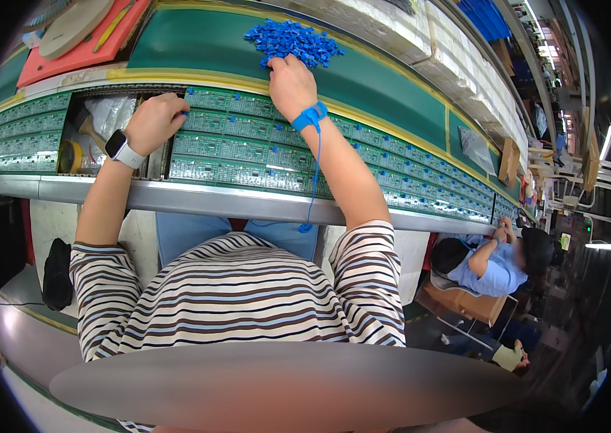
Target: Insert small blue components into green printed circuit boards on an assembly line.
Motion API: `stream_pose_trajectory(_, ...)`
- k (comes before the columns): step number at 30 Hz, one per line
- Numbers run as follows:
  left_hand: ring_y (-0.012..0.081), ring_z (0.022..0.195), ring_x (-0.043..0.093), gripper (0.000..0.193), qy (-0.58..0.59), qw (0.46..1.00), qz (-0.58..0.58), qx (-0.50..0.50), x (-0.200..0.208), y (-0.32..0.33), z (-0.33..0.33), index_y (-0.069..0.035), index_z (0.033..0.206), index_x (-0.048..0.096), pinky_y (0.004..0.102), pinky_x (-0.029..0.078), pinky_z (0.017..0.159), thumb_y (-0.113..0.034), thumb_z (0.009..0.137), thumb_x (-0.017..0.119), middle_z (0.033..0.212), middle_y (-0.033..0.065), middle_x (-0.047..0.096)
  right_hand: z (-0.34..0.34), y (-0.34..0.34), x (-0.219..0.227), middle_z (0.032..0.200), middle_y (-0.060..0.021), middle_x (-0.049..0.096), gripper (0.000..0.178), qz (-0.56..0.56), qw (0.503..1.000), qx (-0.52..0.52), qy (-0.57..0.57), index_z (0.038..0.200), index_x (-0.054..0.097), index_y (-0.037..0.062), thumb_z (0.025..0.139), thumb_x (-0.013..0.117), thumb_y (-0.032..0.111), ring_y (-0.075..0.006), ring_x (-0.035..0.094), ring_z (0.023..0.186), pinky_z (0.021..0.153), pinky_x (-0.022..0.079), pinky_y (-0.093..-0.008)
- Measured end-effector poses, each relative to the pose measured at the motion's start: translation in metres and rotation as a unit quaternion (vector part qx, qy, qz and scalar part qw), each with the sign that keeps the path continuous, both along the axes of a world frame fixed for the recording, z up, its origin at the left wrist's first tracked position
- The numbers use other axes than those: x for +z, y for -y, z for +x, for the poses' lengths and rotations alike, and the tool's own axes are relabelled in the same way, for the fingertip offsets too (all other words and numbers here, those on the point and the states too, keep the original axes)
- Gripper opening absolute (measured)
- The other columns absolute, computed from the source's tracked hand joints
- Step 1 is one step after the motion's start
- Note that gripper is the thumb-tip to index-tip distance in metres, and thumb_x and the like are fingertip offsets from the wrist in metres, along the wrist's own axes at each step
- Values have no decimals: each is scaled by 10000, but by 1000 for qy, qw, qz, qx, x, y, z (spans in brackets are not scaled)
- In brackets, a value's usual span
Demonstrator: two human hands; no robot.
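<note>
Blue plastic blocks (294, 42) by the tabletop's (197, 43) far edge seem light, stiff, side-grippable: my left hand (154, 124) pinches one, my right hand's (293, 88) hold unclear.

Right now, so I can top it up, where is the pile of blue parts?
The blue pile lies at the head view's top centre, on the green surface, with the right hand at its near edge.

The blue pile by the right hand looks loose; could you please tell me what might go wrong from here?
The blue pile is heaped loose, so the right hand could scatter pieces. The cord from the wristband hangs across the boards and might snag. The left hand is beside an open bay, where a dropped piece could be lost.
</note>
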State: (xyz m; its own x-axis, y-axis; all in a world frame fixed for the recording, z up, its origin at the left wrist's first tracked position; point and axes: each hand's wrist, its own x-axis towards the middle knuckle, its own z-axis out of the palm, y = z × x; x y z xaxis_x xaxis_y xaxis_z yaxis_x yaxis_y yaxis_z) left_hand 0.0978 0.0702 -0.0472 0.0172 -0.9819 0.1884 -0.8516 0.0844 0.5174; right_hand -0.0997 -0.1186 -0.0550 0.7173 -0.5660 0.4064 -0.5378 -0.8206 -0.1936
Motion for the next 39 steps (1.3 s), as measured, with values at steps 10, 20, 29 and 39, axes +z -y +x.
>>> stream_pose_trajectory(10, 305, 763, 607, 105, 29, 997, -68, -32, 22, 62, -30, -69, 828, 615, 404, 491, 668, -146, 786, 557, 797, 106, 607, -34, -73, 29, 866, -132, 578, 119, 162, 982, 86, 38, 894, 618, 53, 782, 582, 66, -329, 574, 805, 704, 478, -408)
stream_pose_trajectory(20, 324, 754, 586, 120, 5, 997, -75, 19, -7, 135, -52, -48, 828, 564, 411, 477, 659, -145, 769, 602, 815, 123, 596, -35, -102, 25, 886, -142, 575, 137, 237, 962, 133, 38, 912, 604, 42, 782, 563, 26, -339, 572, 823, 712, 482, -401)
stream_pose_trajectory(29, 341, 701, 596, 99, -121, 991, -60, 12, 34, 51, -40, -37, 844, 572, 399, 479, 627, -104, 776, 597, 750, 146, 614, -32, -105, 12, 827, -102, 569, 124, 170, 969, 173, 45, 842, 607, 48, 723, 639, 56, -298, 563, 801, 702, 463, -393)
stream_pose_trajectory(39, 227, 638, 599, 100, -171, 980, 8, 100, 21, -26, -10, -9, 875, 582, 303, 466, 577, -62, 795, 611, 743, 125, 609, -29, -107, 7, 811, -74, 570, 118, 155, 973, 165, 46, 822, 610, 65, 713, 656, 70, -280, 550, 804, 708, 447, -385)
